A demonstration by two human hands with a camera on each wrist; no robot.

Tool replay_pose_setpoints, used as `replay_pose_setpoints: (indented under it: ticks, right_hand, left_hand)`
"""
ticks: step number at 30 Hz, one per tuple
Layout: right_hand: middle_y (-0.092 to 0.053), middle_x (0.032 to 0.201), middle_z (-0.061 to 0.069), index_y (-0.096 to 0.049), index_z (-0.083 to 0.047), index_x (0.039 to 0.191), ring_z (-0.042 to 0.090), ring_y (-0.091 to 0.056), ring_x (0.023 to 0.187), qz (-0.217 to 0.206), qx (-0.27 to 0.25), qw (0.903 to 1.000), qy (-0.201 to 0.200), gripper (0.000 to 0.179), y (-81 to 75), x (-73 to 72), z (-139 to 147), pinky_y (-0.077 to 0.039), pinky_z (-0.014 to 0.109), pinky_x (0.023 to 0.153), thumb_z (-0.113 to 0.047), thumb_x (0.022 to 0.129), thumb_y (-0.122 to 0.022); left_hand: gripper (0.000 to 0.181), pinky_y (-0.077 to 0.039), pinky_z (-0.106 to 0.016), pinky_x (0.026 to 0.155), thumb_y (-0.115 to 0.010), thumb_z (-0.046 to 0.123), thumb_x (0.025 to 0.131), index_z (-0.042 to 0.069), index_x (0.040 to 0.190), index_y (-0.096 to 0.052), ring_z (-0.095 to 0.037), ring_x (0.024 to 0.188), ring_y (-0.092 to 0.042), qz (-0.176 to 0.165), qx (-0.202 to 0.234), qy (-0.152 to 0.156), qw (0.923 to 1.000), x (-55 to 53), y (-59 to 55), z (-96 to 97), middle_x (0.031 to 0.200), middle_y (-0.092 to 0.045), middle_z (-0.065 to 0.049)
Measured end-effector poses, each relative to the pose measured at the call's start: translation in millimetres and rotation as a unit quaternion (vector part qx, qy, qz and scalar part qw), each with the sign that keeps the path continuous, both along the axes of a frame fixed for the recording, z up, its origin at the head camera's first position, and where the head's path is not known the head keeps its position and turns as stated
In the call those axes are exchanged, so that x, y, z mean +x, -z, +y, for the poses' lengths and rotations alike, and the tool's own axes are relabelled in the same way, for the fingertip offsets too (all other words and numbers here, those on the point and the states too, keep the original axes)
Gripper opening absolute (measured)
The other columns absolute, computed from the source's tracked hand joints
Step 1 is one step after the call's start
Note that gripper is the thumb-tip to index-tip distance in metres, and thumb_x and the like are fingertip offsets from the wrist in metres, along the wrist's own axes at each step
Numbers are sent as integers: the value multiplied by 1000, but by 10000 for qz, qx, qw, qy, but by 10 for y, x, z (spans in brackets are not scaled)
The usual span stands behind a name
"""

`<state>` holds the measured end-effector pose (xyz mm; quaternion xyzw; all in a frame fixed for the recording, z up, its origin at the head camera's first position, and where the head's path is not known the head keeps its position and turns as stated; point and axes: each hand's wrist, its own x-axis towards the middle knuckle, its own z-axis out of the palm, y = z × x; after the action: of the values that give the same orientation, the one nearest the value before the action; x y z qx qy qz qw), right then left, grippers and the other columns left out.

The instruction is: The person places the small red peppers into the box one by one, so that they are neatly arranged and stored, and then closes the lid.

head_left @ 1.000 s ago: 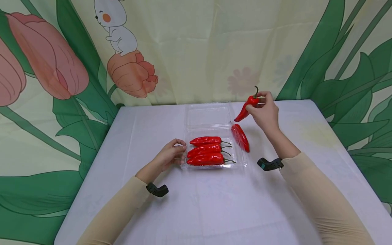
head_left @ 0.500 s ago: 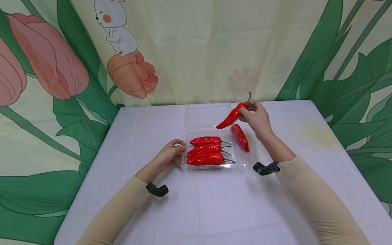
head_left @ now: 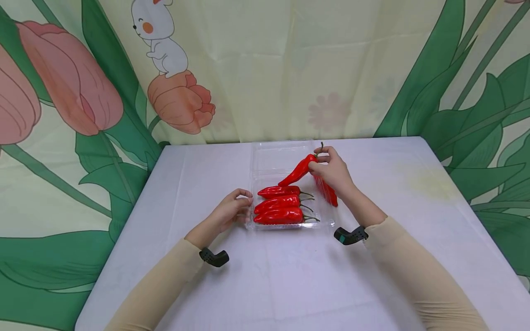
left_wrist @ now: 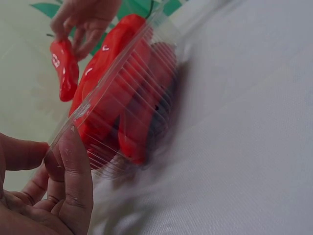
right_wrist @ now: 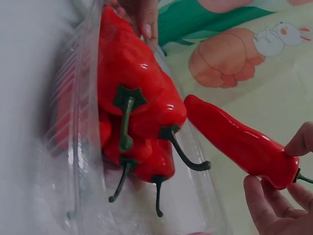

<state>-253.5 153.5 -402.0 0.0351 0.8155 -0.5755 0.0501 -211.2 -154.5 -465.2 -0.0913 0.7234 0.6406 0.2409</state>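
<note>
My left hand point(head_left: 229, 210) pinches the left rim of a clear plastic clamshell box point(head_left: 290, 227) between thumb and fingers, as the left wrist view shows. Inside the box lie red chili peppers point(head_left: 278, 216) with green stems, stacked in layers in the right wrist view. With its thumb and fingertips my right hand point(head_left: 333, 174) grips another red chili pepper point(head_left: 297, 173) near the stem end. That pepper slants over the back of the box, its tip down and to the left, close to the rearmost pepper inside.
One more red chili pepper point(head_left: 330, 195) lies at the right edge of the box, partly behind my right hand. The box's lid point(head_left: 281, 158) is folded back flat behind it. A white cloth covers the table point(head_left: 273, 285), and a printed curtain point(head_left: 265, 69) hangs at its far edge.
My right hand has carried its pepper left and down, from beyond the box's right side to over the back of the box. My left hand stays at the rim.
</note>
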Motion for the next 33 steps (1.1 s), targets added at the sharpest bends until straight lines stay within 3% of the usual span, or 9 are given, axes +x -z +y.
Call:
replay_pose_setpoints:
  ticks: [7, 15, 23, 33]
  right_hand:
    - [-53, 141, 22, -31, -15, 151, 38, -65, 114, -126, 6, 9996, -269, 73, 70, 14, -84, -54, 53, 105, -15, 89, -69]
    - [-53, 140, 20, -46, -10, 138, 36, -59, 119, -6, 332, 9981, -527, 57, 130, 47, -150, -55, 53, 103, -12, 86, -70]
    - [-52, 140, 21, -49, -5, 139, 38, -60, 121, -164, 77, 9969, -762, 49, 168, 52, -165, -56, 49, 103, -14, 93, -65]
    - [-61, 136, 21, -55, -3, 138, 37, -59, 124, -274, 308, 9928, -1121, 43, 177, 75, -190, -55, 50, 104, -14, 98, -65]
  left_hand:
    - [33, -58, -22, 62, -60, 18, 102, 10, 132, -50, -16, 69, -57, 5, 36, 17, 10000, -3, 14, -6, 103, -61, -7]
    - [32, -58, -22, 62, -60, 18, 102, 10, 132, -49, -15, 68, -57, -9, 134, 22, 9999, 1, 29, -13, 98, -60, -5]
    - [34, -58, -22, 62, -60, 18, 102, 10, 133, -49, -15, 67, -57, 2, 183, 32, 9998, 8, 17, -14, 98, -61, -5]
    - [32, -57, -22, 61, -61, 18, 101, 11, 131, -50, -15, 67, -56, -9, 166, 46, 9999, -1, 28, -17, 96, -61, -4]
